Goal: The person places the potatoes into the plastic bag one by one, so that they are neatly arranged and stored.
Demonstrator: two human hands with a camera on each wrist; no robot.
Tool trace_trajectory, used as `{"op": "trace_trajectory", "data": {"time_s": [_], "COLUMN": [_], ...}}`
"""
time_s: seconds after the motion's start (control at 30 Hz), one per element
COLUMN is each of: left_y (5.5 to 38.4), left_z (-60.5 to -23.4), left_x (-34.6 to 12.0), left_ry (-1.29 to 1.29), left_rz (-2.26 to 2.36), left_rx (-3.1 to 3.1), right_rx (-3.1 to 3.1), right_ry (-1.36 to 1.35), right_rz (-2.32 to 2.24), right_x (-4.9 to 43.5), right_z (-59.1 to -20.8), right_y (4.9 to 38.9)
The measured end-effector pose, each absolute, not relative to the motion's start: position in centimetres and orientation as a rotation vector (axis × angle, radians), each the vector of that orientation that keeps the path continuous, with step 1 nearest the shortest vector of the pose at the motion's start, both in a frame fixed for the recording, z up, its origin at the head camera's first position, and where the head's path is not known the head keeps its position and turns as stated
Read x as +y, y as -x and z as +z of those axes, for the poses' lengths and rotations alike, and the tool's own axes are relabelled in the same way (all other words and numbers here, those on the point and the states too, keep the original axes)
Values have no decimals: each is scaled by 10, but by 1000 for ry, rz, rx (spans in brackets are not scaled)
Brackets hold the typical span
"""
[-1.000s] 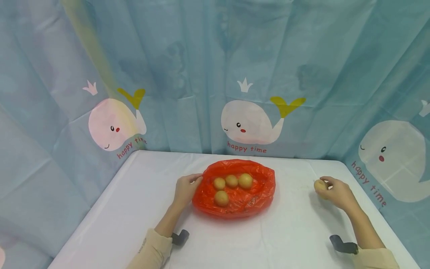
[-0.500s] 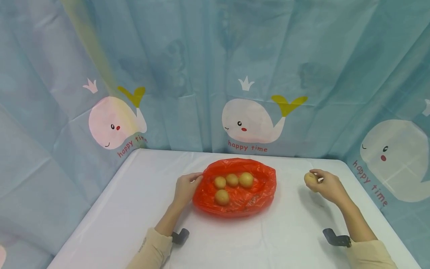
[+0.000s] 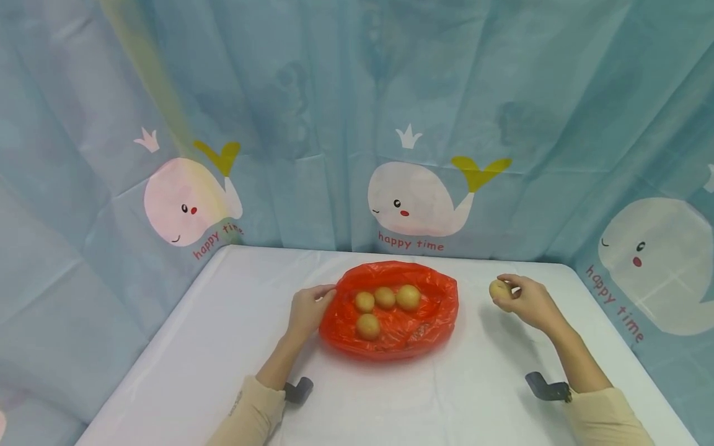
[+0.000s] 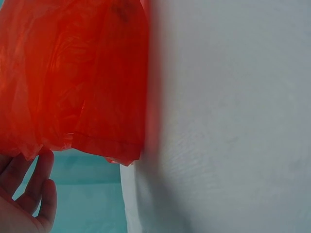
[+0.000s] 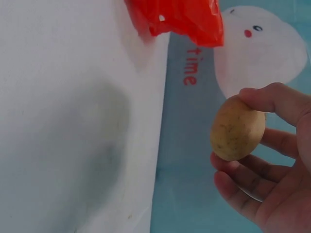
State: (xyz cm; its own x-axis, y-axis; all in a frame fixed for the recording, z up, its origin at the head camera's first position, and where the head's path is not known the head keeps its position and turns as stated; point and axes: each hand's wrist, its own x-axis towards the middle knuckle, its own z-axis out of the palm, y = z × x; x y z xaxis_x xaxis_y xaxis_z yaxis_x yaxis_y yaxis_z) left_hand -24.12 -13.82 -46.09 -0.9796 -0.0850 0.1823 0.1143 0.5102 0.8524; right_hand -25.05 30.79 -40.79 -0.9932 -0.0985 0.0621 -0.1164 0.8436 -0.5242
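Note:
A red plastic bag (image 3: pixel 390 347) stands with its mouth spread wide, and several potatoes (image 3: pixel 367 326) lie inside it. At the bag's left rim, my left hand (image 3: pixel 305 313) pinches the plastic between thumb and index finger. The left wrist view shows the bag's side (image 4: pixel 97 82) with some fingers near its edge; the pinch itself is out of that view. Right of the bag, my right hand (image 3: pixel 530 302) holds one potato (image 3: pixel 499 289) in the air above the table. Thumb and fingers grip this potato (image 5: pixel 238 127) in the right wrist view, with the bag's edge beyond.
A white cloth covers the table (image 3: pixel 474 384). Blue curtains (image 3: pixel 312 124) printed with whales hang behind and at both sides. A dark wrist mount (image 3: pixel 299 390) sits at the left wrist and a similar mount (image 3: pixel 548 387) at the right.
My right hand has moved left and slightly away from me with the potato, nearer to the bag. The left hand and the bag have stayed in place.

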Motion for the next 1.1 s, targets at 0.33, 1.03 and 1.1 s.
{"op": "trace_trajectory", "data": {"time_s": [0.33, 1.03, 1.1], "left_y": [242, 240, 240], "left_z": [-461, -461, -461], "left_x": [-140, -140, -139], "left_ry": [31, 29, 27], "left_rz": [-1450, -1438, -1437], "left_rx": [-2551, -2550, -2553], "right_rx": [-2966, -2958, -2949], "right_ry": [-221, -303, -320], "right_rz": [882, 965, 973], "right_x": [296, 269, 265], "right_z": [-401, -394, -394], "right_y": [252, 255, 256]}}
